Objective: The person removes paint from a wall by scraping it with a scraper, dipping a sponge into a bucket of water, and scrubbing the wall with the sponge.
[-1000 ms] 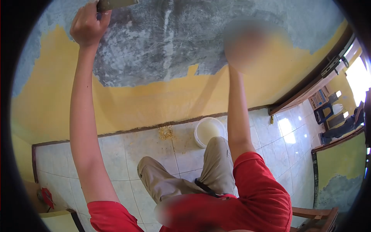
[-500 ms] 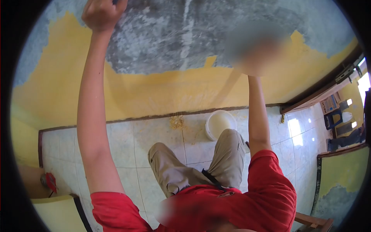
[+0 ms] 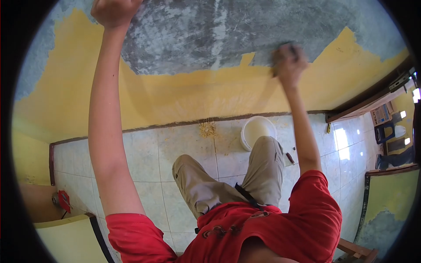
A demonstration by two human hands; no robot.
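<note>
My left hand [image 3: 115,11] is raised at the top left edge, its fingers curled; what it holds is cut off by the frame. My right hand [image 3: 290,63] is closed around a dark object [image 3: 294,49], blurred by motion, at the wall's lower grey part. The wall [image 3: 184,39] shows a grey, whitish-streaked area above ragged yellow paint [image 3: 175,96]. A small yellow patch [image 3: 247,58] stands out left of my right hand.
A white bucket [image 3: 258,131] stands on the tiled floor beside my knee. Yellow flakes [image 3: 207,129] lie by the wall. A dark-handled item [image 3: 290,158] is on the floor. Wooden furniture [image 3: 357,250] is at the lower right. A person's leg [image 3: 397,158] shows through the doorway.
The view has shifted, and the blade at my left hand has gone out of frame. My right hand, blurred over before, now shows on the wall. More of the floor item beside my knee shows.
</note>
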